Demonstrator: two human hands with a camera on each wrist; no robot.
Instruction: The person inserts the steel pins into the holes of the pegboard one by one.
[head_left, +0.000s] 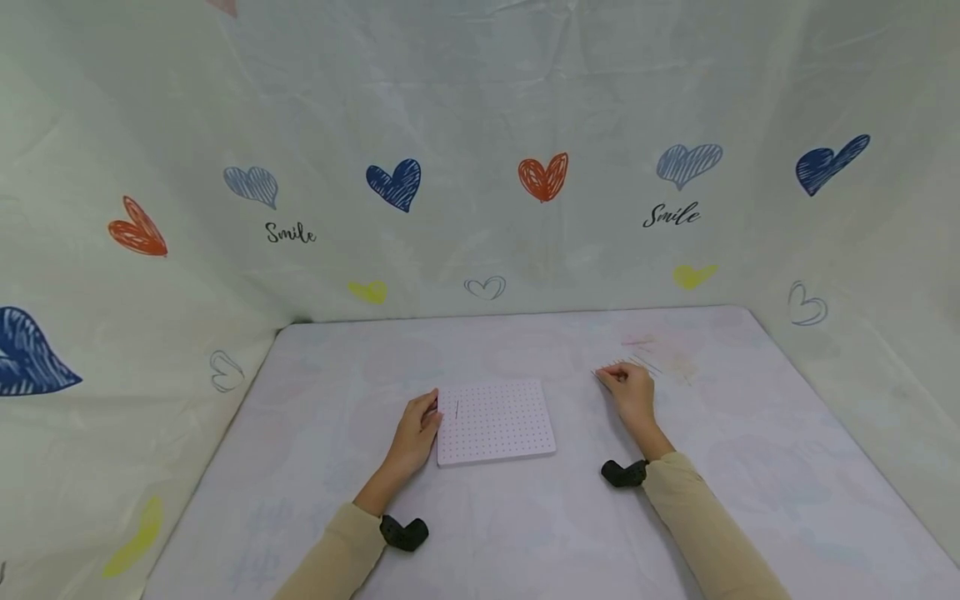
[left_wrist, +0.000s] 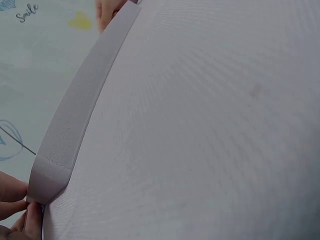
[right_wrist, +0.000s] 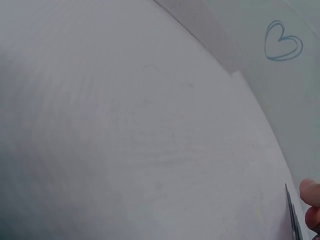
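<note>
A white pegboard [head_left: 497, 421] with rows of small holes lies on the table, and one thin dark stick [head_left: 457, 409] stands up near its left side. My left hand [head_left: 414, 429] grips the board's left edge towards the far corner. In the left wrist view, fingers [left_wrist: 12, 192] pinch the end of the board's side wall [left_wrist: 75, 100]. To the right of the board, my right hand [head_left: 628, 393] bends down to the table with thumb and fingertips close together. Several thin dark sticks [right_wrist: 294, 217] lie right beside those fingers; whether one is pinched I cannot tell.
More thin sticks [head_left: 645, 364] lie on the table behind my right hand, near a reddish patch [head_left: 667, 354] of the cloth. A white table [head_left: 360, 358] extends around the board. Behind it hangs a pale sheet [head_left: 465, 100] printed with hearts.
</note>
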